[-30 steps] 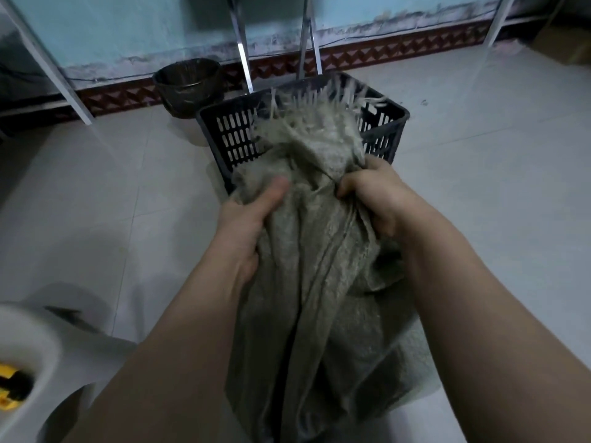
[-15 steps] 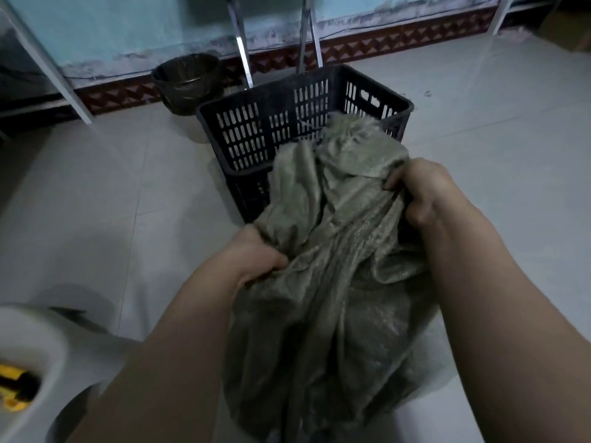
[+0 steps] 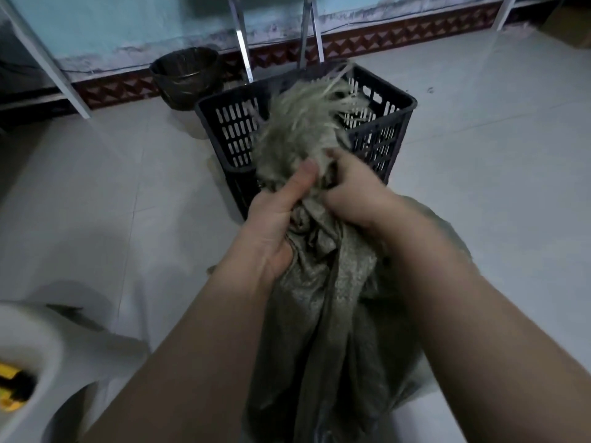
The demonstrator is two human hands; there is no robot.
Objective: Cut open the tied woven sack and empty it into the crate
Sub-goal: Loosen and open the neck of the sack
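Note:
A grey-green woven sack point(image 3: 323, 314) hangs bunched between my arms, its frayed top end point(image 3: 307, 119) blurred and flung up over the near rim of a black slotted plastic crate point(image 3: 377, 139) on the tiled floor. My left hand point(image 3: 275, 219) grips the sack's gathered neck, thumb pointing up. My right hand point(image 3: 355, 190) clutches the same neck right beside it, the two hands almost touching. The sack's lower part sags toward the floor below my forearms. The crate's inside is mostly hidden by the sack.
A dark round waste bin point(image 3: 185, 75) stands behind the crate to the left, against the blue wall. Metal legs point(image 3: 243, 36) rise behind the crate. A white object holding a yellow-and-black tool point(image 3: 12, 388) sits at the bottom left.
Both hands came together on the sack's neck; half a second ago they were apart on the cloth. The frayed top swung up over the crate again.

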